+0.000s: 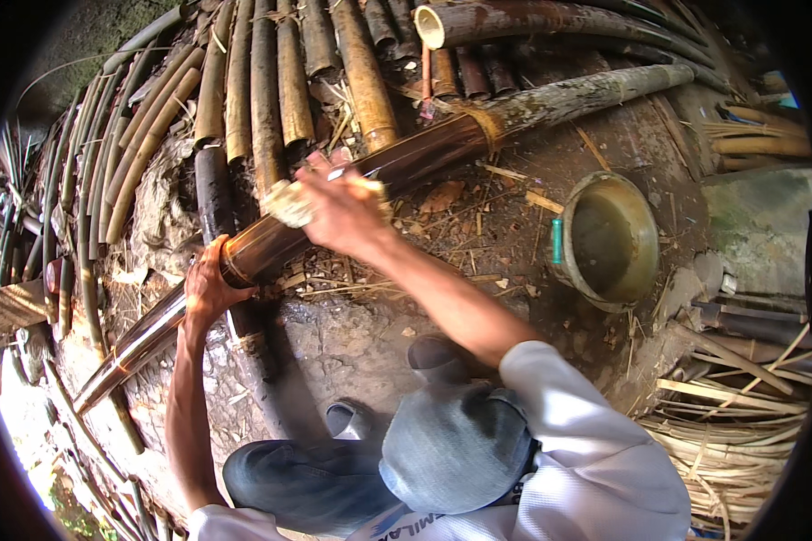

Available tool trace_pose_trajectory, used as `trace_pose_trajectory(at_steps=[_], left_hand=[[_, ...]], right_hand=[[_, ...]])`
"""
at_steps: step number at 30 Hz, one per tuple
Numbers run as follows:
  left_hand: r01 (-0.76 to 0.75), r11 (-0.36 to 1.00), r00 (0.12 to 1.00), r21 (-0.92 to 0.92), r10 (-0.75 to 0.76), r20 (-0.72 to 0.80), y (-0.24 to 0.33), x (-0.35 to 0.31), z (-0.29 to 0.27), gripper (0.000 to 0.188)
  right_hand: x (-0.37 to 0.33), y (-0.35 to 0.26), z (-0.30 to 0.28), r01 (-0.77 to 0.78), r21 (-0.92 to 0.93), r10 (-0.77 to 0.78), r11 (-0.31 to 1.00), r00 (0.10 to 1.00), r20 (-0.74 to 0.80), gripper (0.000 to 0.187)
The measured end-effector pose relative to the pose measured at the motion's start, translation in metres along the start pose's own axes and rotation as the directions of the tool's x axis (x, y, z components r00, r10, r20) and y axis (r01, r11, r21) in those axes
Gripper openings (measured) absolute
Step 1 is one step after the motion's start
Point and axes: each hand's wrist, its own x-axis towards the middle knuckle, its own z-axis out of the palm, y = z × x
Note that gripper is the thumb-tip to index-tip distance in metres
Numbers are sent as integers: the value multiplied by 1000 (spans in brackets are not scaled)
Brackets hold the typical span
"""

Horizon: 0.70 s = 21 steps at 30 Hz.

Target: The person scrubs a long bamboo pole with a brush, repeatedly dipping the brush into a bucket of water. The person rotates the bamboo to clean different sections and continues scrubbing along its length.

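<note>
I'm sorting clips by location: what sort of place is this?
Probably a rough bamboo-working yard: cut bamboo poles lie in rows, split strips are heaped at the right, and a long dark bamboo pole lies across the middle.

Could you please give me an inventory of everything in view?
Long glossy bamboo pole: one, dark brown, diagonal across the middle
Rough fibrous wad: one, pale yellow, at the right hand
Round basin: one, grey-tan with teal grip, right of centre
Cut bamboo poles: many, yellow-brown to greenish, top and left
Thick hollow bamboo pole: one, brown, top right
Split bamboo strips: many, straw-coloured, lower right
Flat slab: one, grey-green, right edge
Cloth cap: one, grey-blue, bottom centre
Trousers: one pair, blue, bottom
Left hand: one, bare, gripping the long pole
Right hand: one, bare, motion-blurred, over that pole
</note>
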Motion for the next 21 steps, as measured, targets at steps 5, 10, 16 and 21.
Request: trace_pose_trajectory(at_steps=[5, 10, 16, 21], left_hand=[[2, 996, 998, 84, -7, 57, 3, 0, -12, 101], [-50, 997, 982, -55, 59, 181, -13, 26, -22, 97], [45, 993, 964, 112, -73, 256, -1, 23, -27, 92], [14, 984, 1000, 178, -19, 24, -23, -22, -6, 115]], right_hand=[[-24, 210, -135, -422, -516, 304, 746, 904, -300, 62], [-10, 204, -105, -508, -453, 389, 733, 859, -334, 58], [15, -43, 20, 140, 13, -140, 990, 984, 107, 62], [2, 41, -52, 27, -130, -40, 991, 994, -100, 62]])
